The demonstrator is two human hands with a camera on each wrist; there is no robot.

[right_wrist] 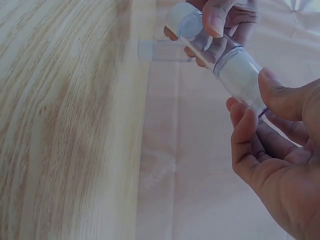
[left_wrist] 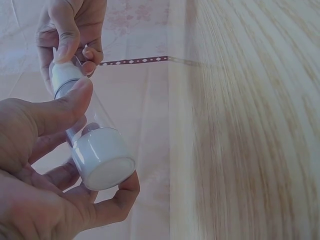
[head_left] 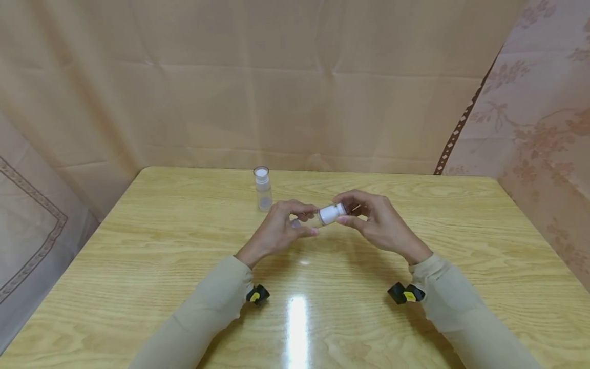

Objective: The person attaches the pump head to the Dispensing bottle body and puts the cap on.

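Observation:
Both hands hold a small clear bottle point(head_left: 329, 214) with a white collar, tilted above the table. My left hand point(head_left: 280, 225) grips its transparent body, thumb on the near side. In the left wrist view the bottle's white base point(left_wrist: 107, 157) sticks out past those fingers. At the other end, my right hand point(head_left: 382, 223) pinches the white top part between thumb and fingers. Seen from the right wrist, a clear sleeve point(right_wrist: 250, 92) surrounds that white part, with fingertips round its end. A second, similar bottle point(head_left: 264, 193) stands upright just beyond my left hand.
The wood-grain table point(head_left: 161, 246) ends at a beige curtain point(head_left: 295, 113) behind. Patterned cloth point(head_left: 548, 133) hangs on the right, and pale cloth point(head_left: 32, 225) on the left. A black wrist device point(head_left: 258, 294) sits under the left sleeve, another point(head_left: 405, 293) under the right.

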